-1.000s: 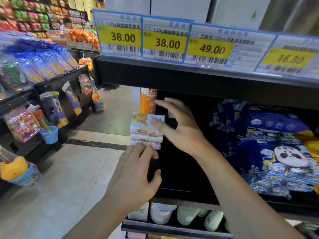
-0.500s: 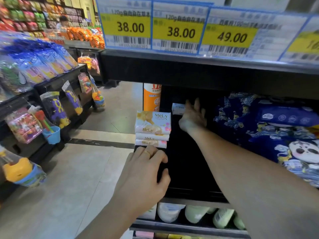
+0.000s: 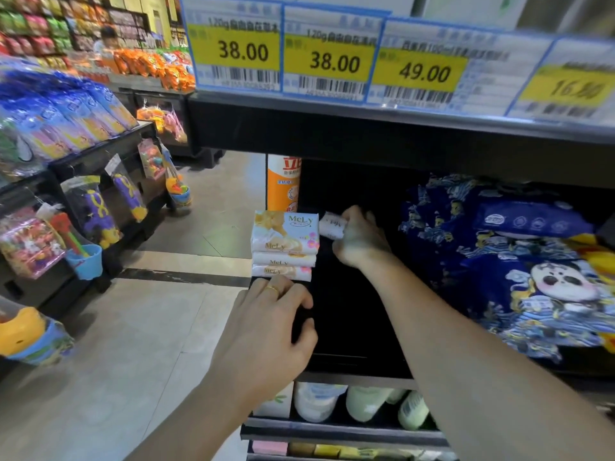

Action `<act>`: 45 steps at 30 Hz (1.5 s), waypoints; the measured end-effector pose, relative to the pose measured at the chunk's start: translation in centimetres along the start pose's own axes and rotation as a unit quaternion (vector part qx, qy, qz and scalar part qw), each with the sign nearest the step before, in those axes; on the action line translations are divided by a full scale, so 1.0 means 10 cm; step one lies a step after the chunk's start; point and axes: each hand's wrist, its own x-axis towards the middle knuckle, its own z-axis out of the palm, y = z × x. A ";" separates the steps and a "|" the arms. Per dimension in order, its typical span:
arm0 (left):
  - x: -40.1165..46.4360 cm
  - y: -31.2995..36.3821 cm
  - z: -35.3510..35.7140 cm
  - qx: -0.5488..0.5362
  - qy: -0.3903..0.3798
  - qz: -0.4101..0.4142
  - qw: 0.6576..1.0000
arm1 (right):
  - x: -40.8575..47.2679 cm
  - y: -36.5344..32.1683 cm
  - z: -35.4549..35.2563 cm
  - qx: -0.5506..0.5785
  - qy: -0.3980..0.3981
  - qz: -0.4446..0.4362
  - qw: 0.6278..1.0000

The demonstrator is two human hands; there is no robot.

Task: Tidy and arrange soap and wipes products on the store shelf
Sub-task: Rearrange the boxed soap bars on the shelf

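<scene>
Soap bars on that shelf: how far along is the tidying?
Done: three MeLy soap bars sit in a neat stack at the shelf's left edge. In hand: the right hand grips a small white soap pack beside the stack, while the left hand rests on the shelf edge below it. Left: the blue wipes packs on the right lie in a jumbled pile.

A stack of three soap packs (image 3: 284, 246) sits at the left end of the dark shelf (image 3: 352, 331), an upright bottle (image 3: 283, 183) just behind it. The left hand (image 3: 266, 331) rests before the stack; the right hand (image 3: 361, 239) holds a small soap bar (image 3: 331, 225) beside its top. Wipes packs (image 3: 519, 261) are piled to the right, beneath price tags (image 3: 332, 58).
</scene>
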 end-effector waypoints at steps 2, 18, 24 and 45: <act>-0.01 0.00 0.00 0.000 0.003 0.002 1.000 | -0.17 0.02 -0.06 -0.024 -0.004 0.018 1.000; 0.14 0.13 -0.06 -0.388 -0.088 -0.093 0.913 | -1.55 0.83 -0.20 0.135 0.071 -0.263 0.953; 0.11 0.15 -0.04 -0.479 -0.070 -0.081 0.871 | -1.52 0.86 -0.17 0.264 0.039 -0.279 0.923; 0.07 0.16 -0.06 -0.487 -0.082 -0.053 0.868 | -1.43 0.98 -0.24 0.459 -0.110 -0.201 0.859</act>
